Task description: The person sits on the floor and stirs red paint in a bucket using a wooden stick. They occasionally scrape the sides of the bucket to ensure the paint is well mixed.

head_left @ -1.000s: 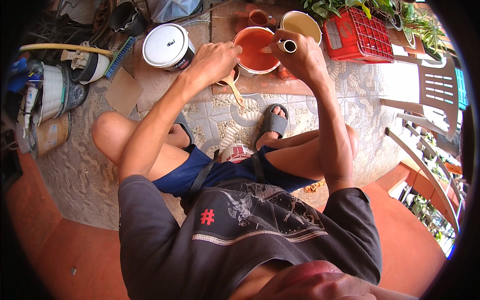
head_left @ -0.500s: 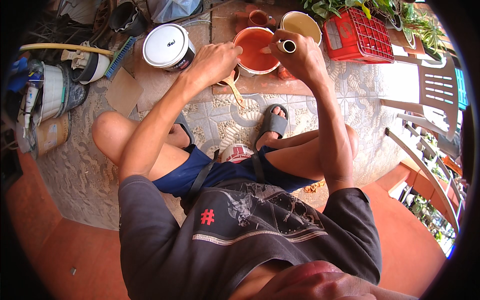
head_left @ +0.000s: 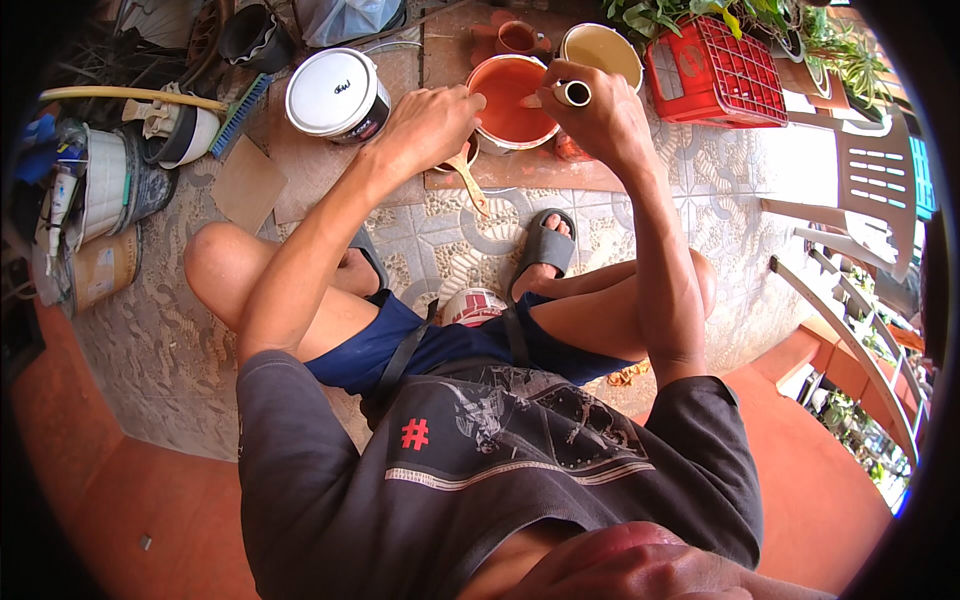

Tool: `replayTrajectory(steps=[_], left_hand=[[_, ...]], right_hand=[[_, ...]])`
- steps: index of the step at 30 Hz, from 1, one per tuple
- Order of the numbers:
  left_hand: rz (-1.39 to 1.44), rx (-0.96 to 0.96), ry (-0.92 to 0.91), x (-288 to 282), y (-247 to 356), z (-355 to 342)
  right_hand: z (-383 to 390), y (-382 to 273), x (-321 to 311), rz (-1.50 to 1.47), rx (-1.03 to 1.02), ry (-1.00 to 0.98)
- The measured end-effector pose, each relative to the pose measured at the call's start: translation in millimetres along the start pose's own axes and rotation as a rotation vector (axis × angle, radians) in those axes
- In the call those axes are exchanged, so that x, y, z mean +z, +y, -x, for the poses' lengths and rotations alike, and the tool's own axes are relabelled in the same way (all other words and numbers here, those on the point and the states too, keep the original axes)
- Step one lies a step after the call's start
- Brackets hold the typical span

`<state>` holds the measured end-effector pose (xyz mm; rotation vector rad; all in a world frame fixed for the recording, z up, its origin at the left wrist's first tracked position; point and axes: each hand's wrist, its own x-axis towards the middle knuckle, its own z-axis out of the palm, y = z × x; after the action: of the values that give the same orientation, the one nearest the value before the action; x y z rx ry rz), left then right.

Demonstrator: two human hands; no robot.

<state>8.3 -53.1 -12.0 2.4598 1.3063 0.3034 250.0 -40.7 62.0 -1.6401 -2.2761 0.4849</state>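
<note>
A bucket of orange-red paint (head_left: pixel 512 100) stands on the floor in front of me. My left hand (head_left: pixel 430 122) is closed at its left rim, fingertips over the edge. On the bucket's right side my right hand (head_left: pixel 605 112) is wrapped round a hollow tube-like handle (head_left: pixel 573 93), its round open end facing up. The far end of that handle is hidden by the hand. Just below my left hand, a paintbrush with a wooden handle (head_left: pixel 470 188) leans out of a small container mostly hidden by the wrist.
A white-lidded paint tub (head_left: pixel 332 92) stands left of the bucket. Behind it on the right are a tan-filled bucket (head_left: pixel 602 52) and a red crate (head_left: pixel 715 75). A small reddish pot (head_left: pixel 516 38) sits at the back. A blue-bristled brush (head_left: pixel 240 116) lies left; a plastic chair (head_left: pixel 870 175) stands right.
</note>
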Motion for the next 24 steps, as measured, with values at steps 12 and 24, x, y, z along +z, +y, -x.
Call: replayTrajectory(steps=[12,24], left_hand=[[0.0,0.011,0.004,1.0,-0.1,0.2],[0.029,-0.007,0.003,2.2,0.2,0.3]], right_hand=[[0.5,1.4,0.6,-0.013,-0.011,0.001],[-0.5,-1.0,-1.2,-0.013,-0.006,-0.008]])
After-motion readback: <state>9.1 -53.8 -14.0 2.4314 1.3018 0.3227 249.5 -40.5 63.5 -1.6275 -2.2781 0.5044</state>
